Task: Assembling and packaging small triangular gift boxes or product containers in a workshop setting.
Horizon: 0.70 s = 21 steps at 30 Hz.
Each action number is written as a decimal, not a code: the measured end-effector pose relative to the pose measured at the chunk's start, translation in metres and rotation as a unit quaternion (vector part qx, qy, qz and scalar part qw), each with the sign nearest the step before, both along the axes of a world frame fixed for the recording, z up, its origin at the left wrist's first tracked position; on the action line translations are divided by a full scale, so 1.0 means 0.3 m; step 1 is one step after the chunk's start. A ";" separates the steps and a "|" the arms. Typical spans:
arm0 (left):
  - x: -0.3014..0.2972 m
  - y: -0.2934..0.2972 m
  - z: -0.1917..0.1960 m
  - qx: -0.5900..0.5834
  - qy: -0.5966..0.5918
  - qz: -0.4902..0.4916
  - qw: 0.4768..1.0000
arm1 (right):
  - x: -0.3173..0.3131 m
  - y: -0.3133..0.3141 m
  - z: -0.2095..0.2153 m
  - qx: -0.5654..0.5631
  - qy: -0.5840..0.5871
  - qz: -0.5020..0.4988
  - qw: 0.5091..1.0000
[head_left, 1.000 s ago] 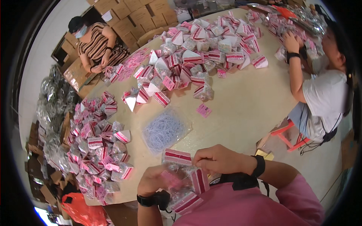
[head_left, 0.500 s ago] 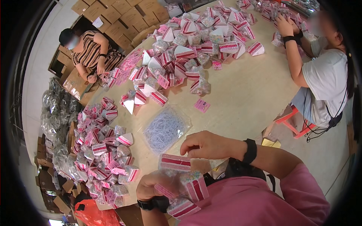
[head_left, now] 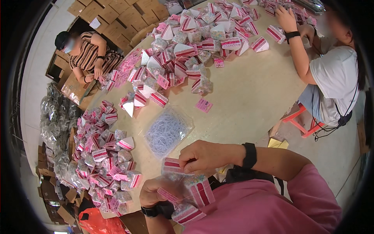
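Note:
My left hand [head_left: 151, 194] is closed around a bunch of cake-slice-shaped packets [head_left: 201, 192] with clear bodies and pink-and-red striped ends. A pink card tag [head_left: 167, 194] juts out by its fingers. Above the bunch, my right hand [head_left: 199, 156] is curled in a pinch at the upper packet [head_left: 170, 164]. Whatever its fingertips grip is too small to make out. On the table just beyond lies a clear bag of thin white loops [head_left: 166, 132]. A loose pink card [head_left: 203, 105] lies farther off.
Many similar packets lie in a heap at left [head_left: 105, 156] and a larger heap at the far side [head_left: 187, 50] of the pale table [head_left: 249, 97]. One co-worker [head_left: 93, 50] is at far left, another [head_left: 331, 74] at right by a red stool [head_left: 298, 121]. Cartons [head_left: 117, 19] are stacked behind.
My right hand has moved slightly left and down, onto the upper packet. The right co-worker's hands have drawn apart, and a packet now lies near them. The whole view has shifted a little.

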<state>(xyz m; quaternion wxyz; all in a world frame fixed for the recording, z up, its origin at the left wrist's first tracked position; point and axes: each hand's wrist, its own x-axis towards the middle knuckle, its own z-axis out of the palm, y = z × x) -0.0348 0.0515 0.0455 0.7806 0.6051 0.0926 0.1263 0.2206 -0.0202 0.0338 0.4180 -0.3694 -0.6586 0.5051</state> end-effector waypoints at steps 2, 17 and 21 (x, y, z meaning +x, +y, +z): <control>-0.008 0.002 0.000 -0.007 0.006 0.008 1.000 | 0.004 -0.001 0.014 -0.007 -0.029 0.005 1.000; 0.014 -0.003 0.019 -0.025 0.001 -0.020 0.999 | 0.021 0.021 -0.022 -0.051 0.019 0.027 0.998; 0.012 -0.008 0.020 -0.018 0.009 -0.009 1.000 | 0.001 0.017 -0.004 -0.053 0.003 0.043 0.998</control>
